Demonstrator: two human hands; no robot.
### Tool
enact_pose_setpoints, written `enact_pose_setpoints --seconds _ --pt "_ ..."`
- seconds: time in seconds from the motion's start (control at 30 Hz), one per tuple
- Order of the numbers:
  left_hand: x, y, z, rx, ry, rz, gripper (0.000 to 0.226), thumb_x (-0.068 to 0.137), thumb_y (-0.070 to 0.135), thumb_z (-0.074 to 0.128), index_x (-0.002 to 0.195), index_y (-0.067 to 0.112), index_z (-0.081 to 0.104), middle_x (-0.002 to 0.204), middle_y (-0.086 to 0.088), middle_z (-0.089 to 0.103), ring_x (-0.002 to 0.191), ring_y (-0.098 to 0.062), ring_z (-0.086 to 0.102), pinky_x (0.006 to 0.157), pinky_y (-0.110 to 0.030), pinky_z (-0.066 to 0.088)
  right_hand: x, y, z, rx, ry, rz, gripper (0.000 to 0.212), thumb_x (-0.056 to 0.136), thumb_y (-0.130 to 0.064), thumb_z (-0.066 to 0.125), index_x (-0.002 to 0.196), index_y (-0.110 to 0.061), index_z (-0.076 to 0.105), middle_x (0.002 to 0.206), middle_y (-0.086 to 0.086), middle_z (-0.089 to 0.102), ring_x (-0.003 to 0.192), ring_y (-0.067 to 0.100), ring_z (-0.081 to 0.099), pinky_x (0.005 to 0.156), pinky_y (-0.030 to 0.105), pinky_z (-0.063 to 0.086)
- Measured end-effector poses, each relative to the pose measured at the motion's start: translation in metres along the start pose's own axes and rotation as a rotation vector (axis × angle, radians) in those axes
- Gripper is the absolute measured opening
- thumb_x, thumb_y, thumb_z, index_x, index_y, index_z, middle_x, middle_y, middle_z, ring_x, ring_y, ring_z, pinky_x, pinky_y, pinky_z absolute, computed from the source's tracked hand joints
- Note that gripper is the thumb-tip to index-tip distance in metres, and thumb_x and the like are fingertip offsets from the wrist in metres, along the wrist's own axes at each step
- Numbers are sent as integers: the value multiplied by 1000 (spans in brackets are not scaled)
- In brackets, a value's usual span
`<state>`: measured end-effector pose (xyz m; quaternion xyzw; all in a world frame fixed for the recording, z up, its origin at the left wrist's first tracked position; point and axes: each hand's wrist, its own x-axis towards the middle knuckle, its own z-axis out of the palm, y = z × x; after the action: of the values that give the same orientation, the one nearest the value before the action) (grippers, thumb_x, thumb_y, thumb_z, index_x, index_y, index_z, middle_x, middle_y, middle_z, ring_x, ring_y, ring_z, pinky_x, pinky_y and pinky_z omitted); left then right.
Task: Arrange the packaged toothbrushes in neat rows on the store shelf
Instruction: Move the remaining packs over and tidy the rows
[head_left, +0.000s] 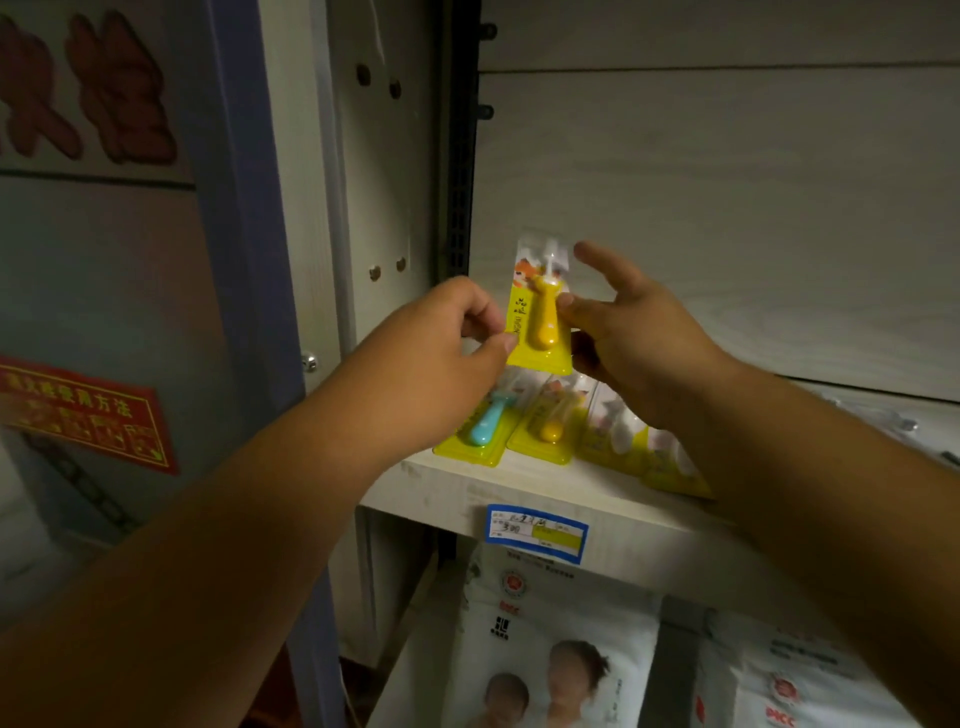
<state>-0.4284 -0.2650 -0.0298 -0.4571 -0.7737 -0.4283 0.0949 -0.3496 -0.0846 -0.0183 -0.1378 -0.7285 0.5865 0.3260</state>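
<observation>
A packaged toothbrush with a yellow handle (540, 312) is held upright in the air above the shelf, its yellow card facing me. My left hand (447, 332) pinches the pack's left edge between thumb and fingers. My right hand (634, 332) grips its right edge with the thumb on the front, the index finger raised and spread. Below, on the pale wooden shelf (457, 493), lies a row of packs side by side: one with a teal handle (480, 426), one with a yellow handle (550, 423), and others (618, 436) partly hidden under my right forearm.
A blue price label (537, 532) sticks to the shelf's front edge. White bagged goods (550, 644) fill the lower shelf. The shelf's side panel (374, 208) stands at the left, the back wall (727, 208) behind. A red notice (88, 415) hangs on the left wall.
</observation>
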Motion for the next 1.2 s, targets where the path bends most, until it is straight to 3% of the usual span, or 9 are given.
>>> enact_pose_setpoints --seconds 0.1,0.2,0.23,0.3,0.4,0.57,0.7,0.93,1.2 --pt "-8 -6 5 256 -239 37 32 90 50 65 118 42 52 110 21 62 79 6 56 60 -14 37 4 5 -4 -99 87 46 40 98 -8 59 133 -28 63 76 12 68 56 18 55 58 32 53" --pt "-13 -18 12 315 -308 47 44 89 50 67 129 38 53 123 21 61 83 6 54 66 -11 37 4 10 -5 -148 106 81 34 96 -6 56 123 -21 70 95 25 74 71 28 63 81 49 62" --pt "-14 -20 13 309 -294 48 40 89 49 67 127 39 55 122 21 61 83 4 54 66 -11 37 4 10 -5 -170 105 88 34 96 -7 56 123 -21 70 96 22 75 72 26 64 79 44 63" --pt "-14 -21 11 340 -271 70 27 92 45 65 118 40 63 114 22 61 86 0 55 64 -12 35 3 11 -5 -233 96 90 34 98 -10 56 126 -21 70 89 11 72 66 18 62 55 22 53" --pt "-12 -29 2 433 -268 75 18 95 41 60 109 38 72 103 19 61 92 -4 56 71 -19 42 -1 10 -4 -309 87 73 31 98 -15 59 125 -24 70 75 -6 65 59 12 54 41 14 38" --pt "-19 -48 -10 624 -278 109 49 100 52 27 119 38 69 123 15 61 108 -15 43 96 -36 42 -10 9 4 -478 -8 37 30 98 -26 59 125 -32 71 85 -7 69 70 19 63 60 32 54" --pt "-27 -48 -6 727 -242 163 79 87 56 -3 126 36 63 128 14 50 114 -12 32 95 -34 31 -17 9 6 -640 -153 65 30 105 -28 54 133 -27 64 91 -12 71 40 -1 57 36 13 39" --pt "-28 -57 2 596 -233 80 55 100 47 15 139 34 52 132 5 42 118 -15 43 89 -26 38 -18 11 12 -881 -282 46 25 104 -32 52 123 -41 67 89 -16 69 63 4 65 57 15 47" --pt "-32 -63 4 526 -224 174 56 97 47 16 145 43 43 142 10 41 122 -10 47 89 -24 42 -22 3 4 -1080 -442 -55 31 101 -38 57 130 -43 65 122 -16 64 100 5 61 90 24 50"
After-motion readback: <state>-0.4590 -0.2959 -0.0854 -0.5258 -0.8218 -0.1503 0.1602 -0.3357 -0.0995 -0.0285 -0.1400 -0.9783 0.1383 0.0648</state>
